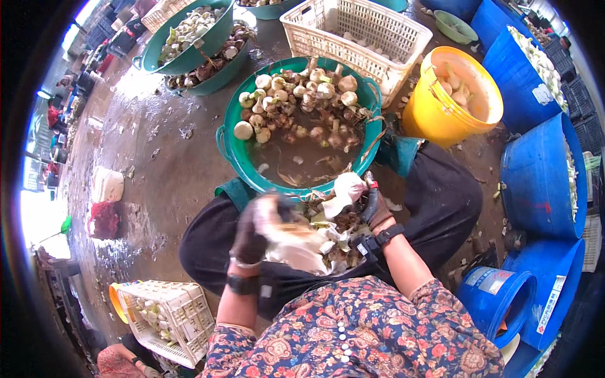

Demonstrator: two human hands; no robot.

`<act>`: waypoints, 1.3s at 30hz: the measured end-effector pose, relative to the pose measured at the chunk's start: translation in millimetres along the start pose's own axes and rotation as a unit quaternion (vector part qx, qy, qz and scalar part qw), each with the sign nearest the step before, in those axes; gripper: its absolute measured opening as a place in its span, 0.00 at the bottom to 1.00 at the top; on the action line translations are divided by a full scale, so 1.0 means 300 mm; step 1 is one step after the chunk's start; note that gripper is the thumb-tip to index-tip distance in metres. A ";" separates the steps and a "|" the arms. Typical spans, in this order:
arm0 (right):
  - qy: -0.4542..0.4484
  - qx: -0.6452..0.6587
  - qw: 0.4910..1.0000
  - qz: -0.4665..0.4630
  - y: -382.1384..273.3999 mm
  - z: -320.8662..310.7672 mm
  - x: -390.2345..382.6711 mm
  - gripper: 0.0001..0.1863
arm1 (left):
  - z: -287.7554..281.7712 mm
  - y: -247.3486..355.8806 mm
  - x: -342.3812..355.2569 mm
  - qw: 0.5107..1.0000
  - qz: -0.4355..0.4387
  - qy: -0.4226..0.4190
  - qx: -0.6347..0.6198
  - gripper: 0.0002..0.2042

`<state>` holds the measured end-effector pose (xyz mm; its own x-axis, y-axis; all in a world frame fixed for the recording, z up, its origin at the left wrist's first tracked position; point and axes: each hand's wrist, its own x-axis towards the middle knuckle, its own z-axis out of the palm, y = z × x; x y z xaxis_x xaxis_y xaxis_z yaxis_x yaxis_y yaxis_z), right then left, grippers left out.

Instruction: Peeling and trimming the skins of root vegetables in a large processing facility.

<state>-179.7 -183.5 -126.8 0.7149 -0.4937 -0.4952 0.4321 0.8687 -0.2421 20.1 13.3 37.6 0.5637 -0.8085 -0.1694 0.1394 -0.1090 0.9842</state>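
My gloved right hand [378, 211] is closed round a white garlic bulb [348, 188], held just over the near rim of the green tub [222, 142]. My left hand [253, 228], in a dark glove, is smeared by motion to the left of it. Beside its fingers is a blurred pale strip, perhaps garlic skin; I cannot tell whether the hand grips it. Loose garlic skins [337, 236] lie heaped between my legs, below both hands. Inside the tub, many unpeeled garlic bulbs [296, 94] are piled toward the far side, above brownish water or a wet bottom.
A yellow bucket [422, 113] with a few bulbs stands right of the tub, near my knee. Behind is a cream crate [315, 47]. Blue barrels [535, 176] line the right side. Green basins [151, 53] are far left; another cream crate [195, 321] lies near left.
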 end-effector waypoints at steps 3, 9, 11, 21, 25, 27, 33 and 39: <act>0.010 -0.033 0.999 -0.040 0.054 0.114 -0.043 0.27 | 0.140 -0.147 0.055 0.987 -0.029 -0.039 0.152 0.16; 0.067 -0.251 0.959 -0.114 0.100 0.202 -0.096 0.27 | 0.269 -0.163 0.063 0.967 -0.050 -0.050 0.243 0.15; 0.057 -0.121 0.990 -0.051 0.095 0.192 -0.099 0.23 | 0.261 -0.139 0.057 0.984 -0.111 -0.079 0.111 0.14; 0.045 -0.062 0.996 0.037 0.097 0.155 -0.089 0.27 | 0.047 -0.022 -0.019 0.856 0.003 -0.121 -0.502 0.13; -0.120 -0.031 0.988 0.089 0.070 0.100 -0.082 0.29 | 0.022 0.042 0.026 0.983 -0.168 -0.073 0.002 0.11; 0.036 -0.218 0.972 -0.076 0.092 0.249 -0.136 0.29 | 0.075 -0.055 0.039 0.970 -0.221 -0.073 0.063 0.17; 0.140 -0.309 0.931 -0.137 0.087 0.206 -0.073 0.17 | 0.150 -0.161 0.104 0.953 -0.253 -0.163 0.007 0.18; 0.237 -0.698 0.663 -0.133 0.014 0.251 -0.071 0.20 | 0.197 -0.086 0.255 0.975 -0.195 -0.089 -0.065 0.15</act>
<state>-151.7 -172.6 -54.4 0.3203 -0.8560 -0.4057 -0.6573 0.1076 -0.7460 11.6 -79.9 2.3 0.2987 -0.8087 -0.5067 0.4232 -0.3636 0.8298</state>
